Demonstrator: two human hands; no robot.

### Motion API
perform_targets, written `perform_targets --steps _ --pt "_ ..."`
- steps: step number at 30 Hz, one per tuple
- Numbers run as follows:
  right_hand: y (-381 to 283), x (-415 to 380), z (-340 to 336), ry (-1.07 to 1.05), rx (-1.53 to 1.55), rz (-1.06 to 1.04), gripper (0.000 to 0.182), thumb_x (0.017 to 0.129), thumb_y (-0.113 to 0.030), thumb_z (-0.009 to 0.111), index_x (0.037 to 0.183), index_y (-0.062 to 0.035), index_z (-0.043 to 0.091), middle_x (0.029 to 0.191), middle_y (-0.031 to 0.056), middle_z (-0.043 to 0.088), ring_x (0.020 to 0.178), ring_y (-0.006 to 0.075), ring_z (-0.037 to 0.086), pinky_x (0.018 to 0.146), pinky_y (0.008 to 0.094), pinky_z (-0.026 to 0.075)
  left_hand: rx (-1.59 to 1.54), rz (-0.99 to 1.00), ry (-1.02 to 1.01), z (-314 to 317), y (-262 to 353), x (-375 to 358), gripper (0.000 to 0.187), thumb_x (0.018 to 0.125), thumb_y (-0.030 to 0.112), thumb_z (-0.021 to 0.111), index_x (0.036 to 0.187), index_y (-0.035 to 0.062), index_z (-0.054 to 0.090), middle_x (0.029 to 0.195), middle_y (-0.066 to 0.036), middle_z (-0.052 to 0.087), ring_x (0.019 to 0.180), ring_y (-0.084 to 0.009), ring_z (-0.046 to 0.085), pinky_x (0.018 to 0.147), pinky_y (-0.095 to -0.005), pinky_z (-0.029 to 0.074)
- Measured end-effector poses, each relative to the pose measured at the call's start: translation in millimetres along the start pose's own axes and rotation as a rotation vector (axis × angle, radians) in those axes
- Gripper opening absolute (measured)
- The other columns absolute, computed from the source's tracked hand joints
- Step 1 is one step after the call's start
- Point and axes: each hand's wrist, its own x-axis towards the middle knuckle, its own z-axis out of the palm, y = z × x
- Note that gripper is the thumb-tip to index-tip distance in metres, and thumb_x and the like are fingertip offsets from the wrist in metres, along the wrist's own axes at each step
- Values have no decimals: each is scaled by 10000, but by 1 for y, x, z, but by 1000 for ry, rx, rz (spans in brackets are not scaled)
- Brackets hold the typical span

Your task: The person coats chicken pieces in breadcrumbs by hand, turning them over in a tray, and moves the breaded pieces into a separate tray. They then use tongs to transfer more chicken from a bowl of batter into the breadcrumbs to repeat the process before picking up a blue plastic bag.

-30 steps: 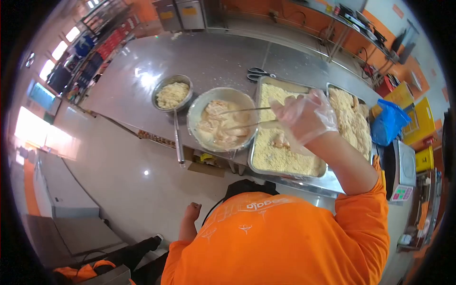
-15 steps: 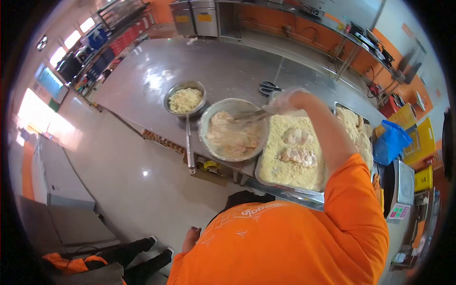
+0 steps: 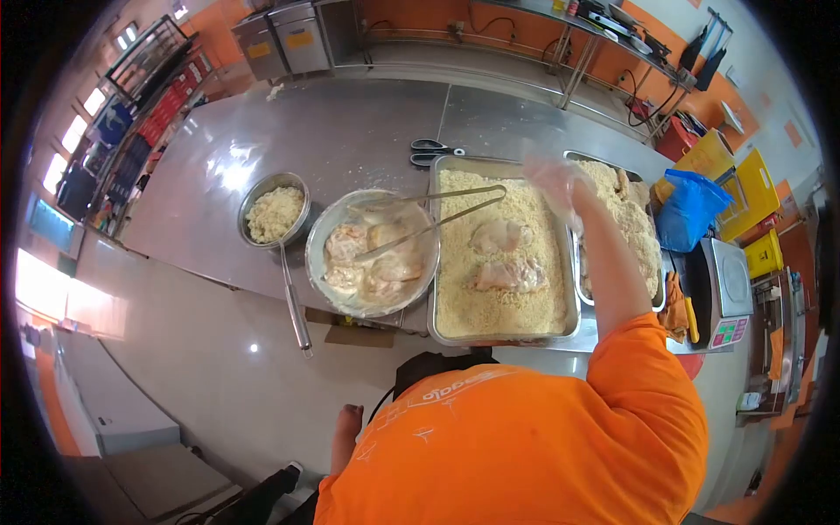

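Observation:
My right hand (image 3: 560, 184), in a clear plastic glove and blurred, is over the right edge of a metal tray (image 3: 503, 334) of pale crumbs. Its fingers look stretched out, and I see nothing in them. Left of it, metal tongs (image 3: 464, 210) lie with their tips in a bowl (image 3: 317, 293) of wet, battered meat pieces (image 3: 385, 267), their bent end over the tray. Two pieces, a pale one (image 3: 500, 234) and a wet one (image 3: 512, 276), lie on the crumbs. My left hand (image 3: 350, 414) hangs low by my side, away from the table; its fingers are hidden.
A strainer (image 3: 293, 302) with crumbs sits over a bowl at the left. Black-handled scissors (image 3: 430, 153) lie behind the tray. A second tray (image 3: 662, 280) holds coated pieces, beside a blue bag (image 3: 691, 210) and a scale (image 3: 728, 289). The steel table (image 3: 350, 114) stretches away.
My right hand has let go of the tongs and moved right, over the crumb tray's edge. The tongs now rest across the bowl and tray. The view has shifted.

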Motion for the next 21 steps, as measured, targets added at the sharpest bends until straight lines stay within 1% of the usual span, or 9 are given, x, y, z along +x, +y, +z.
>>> perform_targets --steps 2,5,10,13,15,17,19,20,21 --pt "12 1 27 -48 -210 76 458 752 -202 501 1160 -18 403 1161 134 464 1099 219 424 939 268 325 83 -24 -46 8 -17 -2 379 766 353 531 858 -13 567 897 -209 582 868 -366 542 753 -419 438" --pt "-6 -5 47 21 -379 100 531 620 -131 652 1103 -10 470 1083 158 517 1033 275 479 880 274 382 86 -167 -97 6 -21 -4 409 756 385 535 873 -5 561 914 -208 580 889 -363 538 761 -424 436" --pt "-4 20 71 -329 -502 -394 357 771 -151 424 1121 -87 452 1137 116 486 1072 231 449 886 315 374 57 -188 -36 -7 -10 -14 423 758 397 528 916 5 547 911 -202 584 890 -364 539 758 -425 435" --pt "-19 25 51 -277 -54 -364 375 756 -111 456 1131 -99 457 1132 132 490 1068 243 460 876 317 391 29 -146 -47 -7 3 -14 411 766 379 526 880 -14 562 902 -205 583 890 -356 539 748 -410 438" --pt "-18 40 71 -191 546 -222 380 758 -103 459 1137 -88 451 1122 140 496 1027 247 487 843 314 410 23 -95 -69 0 11 -11 402 768 368 527 866 -20 567 886 -203 585 879 -353 543 739 -402 442" --pt "-10 60 118 -180 1098 -249 393 763 -119 461 1153 -73 431 1116 140 500 947 249 525 795 312 429 24 -64 -78 8 19 -9 389 769 353 532 853 -24 571 858 -200 589 857 -351 550 726 -397 448" --pt "-12 87 175 -234 1229 -322 348 781 -164 448 1110 -52 459 1064 126 520 874 233 542 757 319 431 -38 -28 -5 5 42 -19 372 766 337 539 846 -25 573 831 -201 592 829 -352 559 712 -397 454" --pt "-17 99 198 -266 1093 -345 313 794 -196 434 1057 -39 500 1015 115 540 851 216 537 747 327 423 -67 -9 31 2 53 -24 364 765 329 543 843 -25 574 818 -201 594 815 -353 563 705 -397 456" --pt "-32 91 193 -290 677 -438 294 798 -203 432 1015 -32 531 975 114 555 833 210 541 733 333 423 -63 -19 34 2 58 -26 360 765 326 545 840 -26 575 809 -203 594 805 -353 566 700 -399 458"
